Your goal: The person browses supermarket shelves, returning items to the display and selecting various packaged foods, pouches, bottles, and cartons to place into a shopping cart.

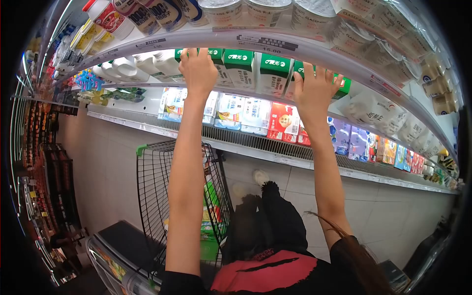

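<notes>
Both my arms reach forward to a chilled shelf with a row of green-topped white milk cartons (275, 73). My left hand (198, 71) rests at the left end of this row, its fingers apart over a carton's green top. At the right end, my right hand (317, 88) lies over the cartons with its fingers spread, touching their green tops. More cartons stand upright between the hands. Neither hand visibly lifts a carton. The fingertips are partly hidden by the shelf edge above.
A price rail (255, 42) runs just above my hands, with yogurt tubs (268, 12) on that shelf. White jugs (129, 69) stand left of the cartons, and bagged packs (371, 108) sit right. Colourful drink boxes (284, 120) line the lower shelf. A wire shopping cart (150, 196) holds green packages.
</notes>
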Motion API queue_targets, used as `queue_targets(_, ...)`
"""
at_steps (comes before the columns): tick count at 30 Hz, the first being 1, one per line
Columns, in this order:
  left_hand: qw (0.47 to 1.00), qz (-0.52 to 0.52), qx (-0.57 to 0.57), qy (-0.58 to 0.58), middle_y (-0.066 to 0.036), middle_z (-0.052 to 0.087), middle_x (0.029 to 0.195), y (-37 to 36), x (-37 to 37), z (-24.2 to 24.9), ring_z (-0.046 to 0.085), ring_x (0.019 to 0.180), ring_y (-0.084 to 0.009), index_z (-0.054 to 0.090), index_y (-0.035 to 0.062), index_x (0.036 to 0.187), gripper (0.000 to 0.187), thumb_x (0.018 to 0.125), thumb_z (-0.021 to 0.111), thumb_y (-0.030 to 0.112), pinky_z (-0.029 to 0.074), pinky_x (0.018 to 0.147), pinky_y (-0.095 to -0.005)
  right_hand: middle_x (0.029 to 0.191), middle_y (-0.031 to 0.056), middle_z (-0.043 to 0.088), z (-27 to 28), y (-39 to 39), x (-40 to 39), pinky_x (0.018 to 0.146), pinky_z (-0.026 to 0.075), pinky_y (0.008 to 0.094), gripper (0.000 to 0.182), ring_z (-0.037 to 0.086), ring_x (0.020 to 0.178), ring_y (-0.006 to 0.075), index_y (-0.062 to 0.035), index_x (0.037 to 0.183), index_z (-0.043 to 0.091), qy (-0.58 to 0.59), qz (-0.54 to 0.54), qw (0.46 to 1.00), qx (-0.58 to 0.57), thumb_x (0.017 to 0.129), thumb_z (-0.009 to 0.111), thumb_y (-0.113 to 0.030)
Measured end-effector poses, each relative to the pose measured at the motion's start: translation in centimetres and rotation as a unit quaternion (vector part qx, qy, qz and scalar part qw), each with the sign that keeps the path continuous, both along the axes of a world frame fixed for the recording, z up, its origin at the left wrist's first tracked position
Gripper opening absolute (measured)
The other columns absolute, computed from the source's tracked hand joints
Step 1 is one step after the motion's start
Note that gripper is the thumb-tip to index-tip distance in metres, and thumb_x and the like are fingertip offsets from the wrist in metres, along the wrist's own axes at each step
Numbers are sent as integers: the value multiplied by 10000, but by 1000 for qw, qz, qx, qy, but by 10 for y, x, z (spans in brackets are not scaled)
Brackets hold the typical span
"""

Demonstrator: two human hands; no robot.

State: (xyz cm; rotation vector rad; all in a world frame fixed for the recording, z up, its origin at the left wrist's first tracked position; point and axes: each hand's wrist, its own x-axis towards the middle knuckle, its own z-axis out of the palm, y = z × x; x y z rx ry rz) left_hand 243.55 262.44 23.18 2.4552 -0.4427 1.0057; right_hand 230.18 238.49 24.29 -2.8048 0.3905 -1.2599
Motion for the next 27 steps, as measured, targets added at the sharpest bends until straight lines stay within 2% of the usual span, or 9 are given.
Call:
queue_targets(5, 990, 19, 99, 100, -177, 383, 1476, 32, -3, -11, 338, 1339, -437, 436, 140, 1432, 597, 868, 632, 117, 328, 1037, -603, 1405, 146, 463, 0, 85, 18, 1114, 183, 632, 459, 355, 1371, 383, -73, 1305, 536, 37, 229, 972, 23, 880, 652, -203)
queue_targets(8, 994, -18, 28, 100, -185, 352, 1509, 45, -26, -16, 324, 1341, -469, 403, 114, 1455, 624, 872, 626, 107, 307, 1079, -573, 1429, 169, 441, -15, 118, 36, 1129, 179, 613, 497, 314, 1404, 388, -16, 1306, 508, 120, 201, 971, -49, 867, 664, -187)
queue_targets(11, 993, -20, -64, 101, -225, 378, 1472, 65, -85, -31, 327, 1324, -489, 404, 68, 1441, 608, 870, 613, 88, 295, 1096, -548, 1408, 203, 452, -7, 151, 2, 1137, 186, 595, 510, 318, 1399, 402, 1, 1310, 494, 103, 318, 942, 7, 858, 666, -162)
queue_targets(16, 950, 126, -72, 276, -240, 335, 1483, 106, -271, -113, 307, 1335, -496, 362, 45, 1456, 727, 799, 669, 92, 295, 1065, -585, 1414, 241, 419, -132, 221, -71, 1082, 292, 611, 536, 336, 1362, 460, 34, 1316, 475, 345, 545, 758, 101, 845, 644, -158)
queue_targets(19, 859, 228, -89, 451, -258, 203, 1532, 126, -395, -171, 253, 1355, -500, 223, 60, 1514, 982, 746, 799, 264, 276, 1058, -612, 1440, 198, 419, -191, 260, -119, 1097, 261, 628, 521, 300, 1395, 432, -45, 1322, 513, 380, 644, 664, 10, 880, 639, -290)
queue_targets(22, 775, 310, -110, 539, -249, 296, 1492, 125, -495, -204, 317, 1342, -462, 279, 66, 1488, 928, 755, 801, 295, 310, 1033, -609, 1450, 149, 436, -241, 282, -152, 1088, 171, 707, 430, 262, 1432, 386, -120, 1225, 600, 337, 731, 586, -96, 912, 589, -414)
queue_targets(24, 738, 345, -135, 564, -240, 324, 1484, 134, -531, -253, 341, 1340, -445, 299, 68, 1476, 900, 764, 795, 305, 326, 1021, -608, 1450, 134, 444, -240, 287, -154, 1068, 131, 740, 399, 248, 1444, 367, -142, 1168, 628, 339, 738, 573, -109, 924, 553, -448)
queue_targets(26, 667, 286, -306, 616, -203, 371, 1480, 141, -556, -291, 387, 1337, -404, 327, 101, 1461, 847, 782, 779, 330, 360, 995, -599, 1451, 125, 453, -244, 292, -154, 1029, 77, 795, 355, 209, 1468, 349, -175, 1068, 657, 364, 734, 557, -133, 945, 511, -474)
queue_targets(27, 632, 273, -293, 663, -193, 320, 1530, 145, -548, -279, 363, 1350, -440, 328, 182, 1482, 814, 798, 761, 274, 346, 1051, -537, 1449, 134, 452, -243, 294, -155, 1057, 19, 771, 370, 199, 1468, 365, -198, 1121, 645, 386, 721, 552, -164, 943, 505, -490)
